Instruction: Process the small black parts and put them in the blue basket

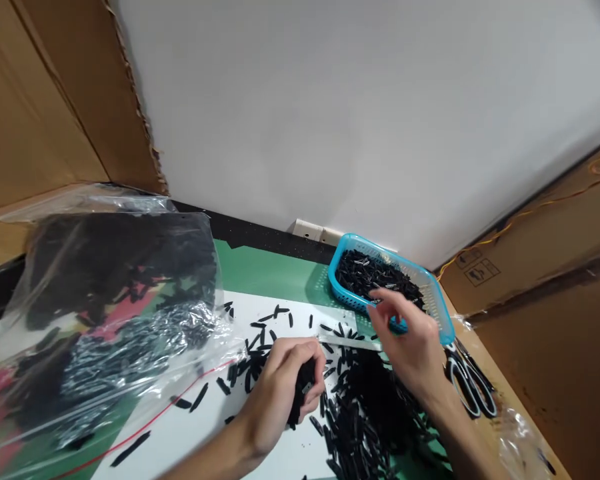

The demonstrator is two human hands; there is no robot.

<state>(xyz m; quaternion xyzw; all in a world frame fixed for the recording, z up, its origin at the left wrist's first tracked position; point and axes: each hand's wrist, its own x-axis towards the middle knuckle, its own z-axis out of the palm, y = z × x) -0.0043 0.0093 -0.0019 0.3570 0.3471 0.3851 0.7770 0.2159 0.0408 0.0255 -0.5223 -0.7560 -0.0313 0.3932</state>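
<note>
My left hand (285, 393) is closed around a bundle of small black plastic strips (304, 390), held just above a white sheet (280, 460). My right hand (410, 343) hovers with fingers spread and nothing visible in it, between a pile of loose black strips (365, 400) and a blue basket (447, 327) filled with the same black pieces. More black strips lie scattered over the white sheet around my left hand.
A large clear plastic bag (105, 313) holding many black pieces lies at the left. Scissors (473, 383) with black and white handles rest at the right by the basket. Green mat (265, 273), white wall behind, cardboard (545, 320) on both sides.
</note>
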